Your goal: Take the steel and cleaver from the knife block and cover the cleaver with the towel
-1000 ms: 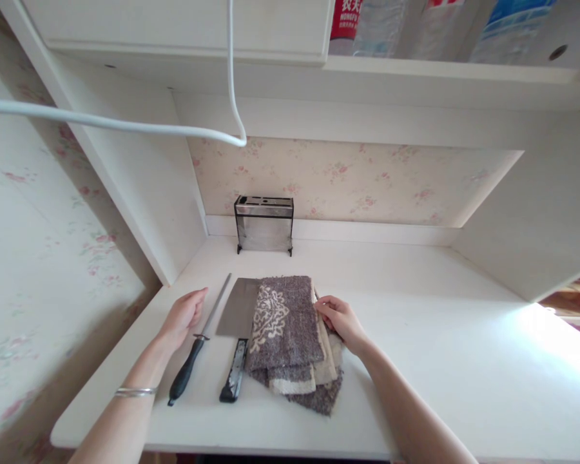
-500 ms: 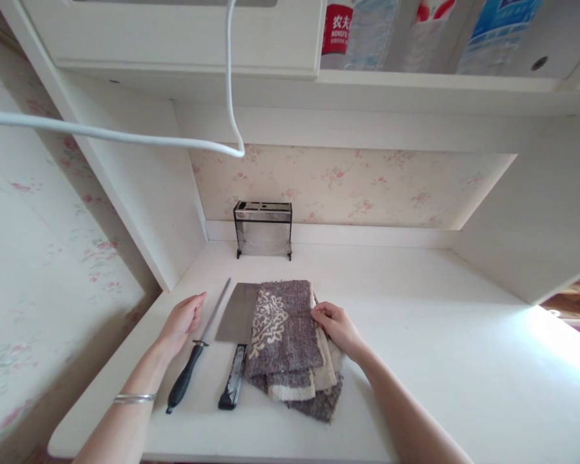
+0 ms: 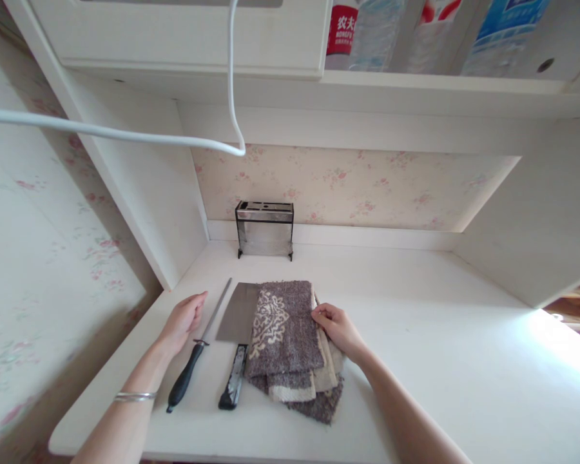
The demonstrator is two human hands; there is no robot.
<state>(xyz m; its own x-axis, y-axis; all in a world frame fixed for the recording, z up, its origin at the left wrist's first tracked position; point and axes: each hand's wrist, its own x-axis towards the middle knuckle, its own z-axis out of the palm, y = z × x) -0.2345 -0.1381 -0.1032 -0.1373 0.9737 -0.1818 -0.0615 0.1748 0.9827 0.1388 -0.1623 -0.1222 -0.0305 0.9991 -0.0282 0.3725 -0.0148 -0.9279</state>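
My right hand (image 3: 336, 325) pinches the right edge of a folded brown towel (image 3: 294, 328) with a cream pattern. The towel lies over part of a cleaver (image 3: 235, 316); its grey blade and black handle (image 3: 232, 380) show at the left, while the blade's right part is hidden. Left of the cleaver lies a sharpening steel (image 3: 188, 374), its black handle toward me and its rod pointing away. Just left of that steel, my left hand (image 3: 186, 319) rests with its fingers curled in and nothing visible in them, apart from the tools.
A black and silver knife block (image 3: 265, 229) stands at the back of the white tabletop (image 3: 406, 335). Overhead, a white cable (image 3: 149, 138) crosses at the upper left. Several bottles (image 3: 374, 32) stand on the shelf above. A panel (image 3: 149, 193) closes the left side.
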